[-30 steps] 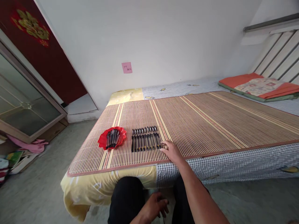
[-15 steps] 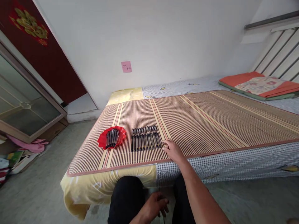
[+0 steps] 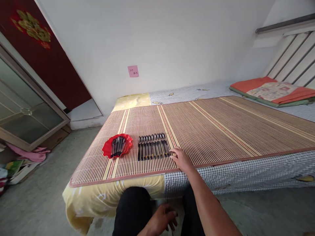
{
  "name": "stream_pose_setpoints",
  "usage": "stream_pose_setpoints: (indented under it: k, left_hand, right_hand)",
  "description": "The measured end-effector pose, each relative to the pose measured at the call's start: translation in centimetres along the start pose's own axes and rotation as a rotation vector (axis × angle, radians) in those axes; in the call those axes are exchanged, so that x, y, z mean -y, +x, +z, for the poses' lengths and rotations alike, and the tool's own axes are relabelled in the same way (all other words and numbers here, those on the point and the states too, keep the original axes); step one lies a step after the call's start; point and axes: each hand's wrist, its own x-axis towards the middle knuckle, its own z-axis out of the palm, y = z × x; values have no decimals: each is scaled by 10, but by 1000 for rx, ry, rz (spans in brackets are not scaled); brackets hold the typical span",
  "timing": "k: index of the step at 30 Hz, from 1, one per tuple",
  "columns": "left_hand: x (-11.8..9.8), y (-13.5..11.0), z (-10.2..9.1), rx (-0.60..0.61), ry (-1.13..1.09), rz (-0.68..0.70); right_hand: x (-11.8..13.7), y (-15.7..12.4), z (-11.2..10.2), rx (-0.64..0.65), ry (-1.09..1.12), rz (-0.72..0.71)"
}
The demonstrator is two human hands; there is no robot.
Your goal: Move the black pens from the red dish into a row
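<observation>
Several black pens with clear barrels [image 3: 153, 146] lie side by side in a neat row on the slatted bamboo mat [image 3: 211, 131]. My right hand [image 3: 181, 158] rests on the mat just right of the row, fingers slightly apart and nothing held. Its fingertips are close to the lower end of the rightmost pen; whether they touch it I cannot tell. Left of the row is a red scalloped plate [image 3: 106, 149] with more black pens [image 3: 118, 146] bunched in it. My left hand [image 3: 162, 219] hangs between my knees, fingers loosely apart, holding nothing.
The mat covers a bed with a yellow and checked sheet [image 3: 114, 193]. A folded orange and floral quilt [image 3: 273, 91] lies at the far right by the white bed rails [image 3: 295, 59]. A pink note [image 3: 133, 71] is on the wall. A glass-panelled cabinet [image 3: 27, 111] stands at left.
My right hand has shifted slightly left, closer to the end of the pen row. My left hand, the pens and the plate stay as they were.
</observation>
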Motion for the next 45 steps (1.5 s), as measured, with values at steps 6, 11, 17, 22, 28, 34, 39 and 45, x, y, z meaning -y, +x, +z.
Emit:
stream_pose_setpoints:
  k: [6,11,17,22,28,34,39,45]
  left_hand:
    - [1,1,0,-8,-7,-4]
    - [-1,0,0,-16,17,-15]
    - [-1,-1,0,-1,2,6]
    - [-1,-1,0,6,4,10]
    - [-1,-2,1,-12,-5,17]
    - [1,1,1,-5,-2,16]
    - [0,2,3,-12,4,31]
    - [-4,-5,4,-9,22,73]
  right_hand:
    - [0,0,-2,-7,4,-3]
    - [0,-1,0,-40,-21,-40]
    - [5,0,15,-191,-61,-196]
    - [11,1,29,-193,-105,-271]
    - [14,2,40,-169,-140,-267]
    - [18,1,36,-238,-51,-280]
    - [19,-3,6,-422,348,-135]
    - [26,-44,-16,-296,603,31]
